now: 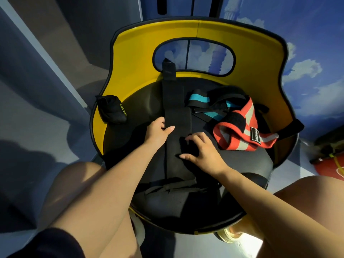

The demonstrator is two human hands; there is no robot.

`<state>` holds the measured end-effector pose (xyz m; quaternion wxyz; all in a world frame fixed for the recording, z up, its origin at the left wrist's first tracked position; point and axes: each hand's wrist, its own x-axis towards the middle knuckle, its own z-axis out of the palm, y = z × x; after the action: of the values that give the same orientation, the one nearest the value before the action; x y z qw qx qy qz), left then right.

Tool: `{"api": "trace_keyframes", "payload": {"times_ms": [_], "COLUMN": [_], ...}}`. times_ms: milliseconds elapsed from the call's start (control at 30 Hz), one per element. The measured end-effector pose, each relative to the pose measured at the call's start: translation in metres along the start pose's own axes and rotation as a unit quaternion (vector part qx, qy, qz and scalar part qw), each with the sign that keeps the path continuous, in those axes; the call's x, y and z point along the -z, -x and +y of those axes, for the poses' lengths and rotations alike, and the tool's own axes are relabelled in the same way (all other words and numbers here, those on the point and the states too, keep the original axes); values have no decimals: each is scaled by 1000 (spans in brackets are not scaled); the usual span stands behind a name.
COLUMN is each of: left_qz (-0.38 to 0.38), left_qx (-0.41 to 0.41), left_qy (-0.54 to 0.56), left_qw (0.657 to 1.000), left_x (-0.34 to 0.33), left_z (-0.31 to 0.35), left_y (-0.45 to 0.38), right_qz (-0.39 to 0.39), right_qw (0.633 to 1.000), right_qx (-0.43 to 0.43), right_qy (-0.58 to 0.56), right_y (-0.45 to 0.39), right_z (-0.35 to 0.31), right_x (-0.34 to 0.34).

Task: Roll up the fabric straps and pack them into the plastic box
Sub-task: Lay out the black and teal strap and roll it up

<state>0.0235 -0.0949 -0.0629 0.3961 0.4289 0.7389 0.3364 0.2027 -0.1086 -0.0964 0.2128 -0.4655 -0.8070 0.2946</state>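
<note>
A long black fabric strap [176, 101] lies stretched across the black seat of a yellow-backed chair [137, 58], its far end leaning up the backrest. My left hand [158, 132] pinches the strap's left edge near the middle. My right hand [202, 148] grips a rolled or bunched part of the same strap, fingers curled over it. An orange and grey striped strap [240, 133] lies in a heap at the right. Behind it sits a teal and black strap [200, 100]. No plastic box is in view.
A small black pouch with yellow lettering [112, 109] leans on the chair's left side. More black webbing [173, 185] lies at the seat's near edge. My bare knees flank the chair. A red object [333, 164] sits on the floor at the right.
</note>
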Motion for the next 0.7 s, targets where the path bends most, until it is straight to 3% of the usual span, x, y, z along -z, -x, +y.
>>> {"api": "trace_keyframes", "payload": {"times_ms": [233,467,700], "left_qz": [-25,-103,-160], "left_qx": [1,53,25], "left_qy": [4,-31,-99], "left_qw": [1000,993,982], "left_x": [8,11,7], "left_z": [-10,-24,-28], "left_y": [18,51,87], "right_qz": [-8,-27,-99], "right_qw": [999,993,974], "right_qx": [3,-119,-202], "right_qy": [53,5,40], "right_y": [13,21,44], "right_z": [-2,-12,-25], "right_x": [3,14,20]}}
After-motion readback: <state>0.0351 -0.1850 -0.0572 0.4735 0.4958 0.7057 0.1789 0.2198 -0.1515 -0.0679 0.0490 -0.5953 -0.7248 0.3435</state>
